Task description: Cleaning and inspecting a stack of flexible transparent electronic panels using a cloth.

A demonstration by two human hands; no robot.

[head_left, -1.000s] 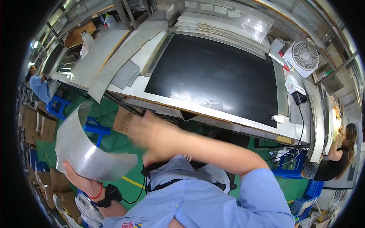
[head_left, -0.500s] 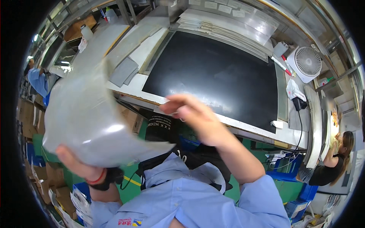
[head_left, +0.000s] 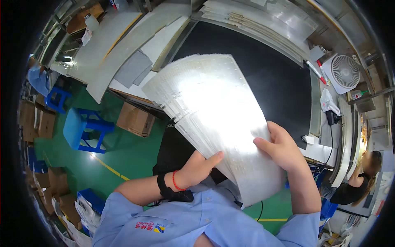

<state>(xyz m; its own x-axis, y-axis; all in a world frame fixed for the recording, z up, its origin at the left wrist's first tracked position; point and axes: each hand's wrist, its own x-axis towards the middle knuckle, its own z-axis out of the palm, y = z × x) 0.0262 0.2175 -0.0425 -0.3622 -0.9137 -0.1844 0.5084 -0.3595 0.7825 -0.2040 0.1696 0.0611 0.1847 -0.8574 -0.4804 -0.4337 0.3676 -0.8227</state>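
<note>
A thick bundle of thin, glossy silver-white sheets (head_left: 205, 94) is held up over the front edge of the bench, its left edges fanned apart in layers. My left hand (head_left: 199, 168) grips the lower left edge, the thumb lying on top and the fingers hidden beneath. On the right edge, my right hand (head_left: 279, 148) has its thumb on the top face, and its fingers wrap around the side. Behind the bundle lies a black mat (head_left: 284, 82) on the white bench, partly covered from sight.
Stacked pale sheets (head_left: 255, 31) line the bench's back. To the right are a white fan (head_left: 343, 72), markers (head_left: 316, 73) and a black plug with a cable (head_left: 332, 117). Left on the floor stand a blue stool (head_left: 84, 127) and a cardboard box (head_left: 135, 119). A person (head_left: 356, 181) sits far right.
The sheets have swung from my left side to in front of me and now lie flatter and fanned. My right hand, empty before, has taken hold of their right edge.
</note>
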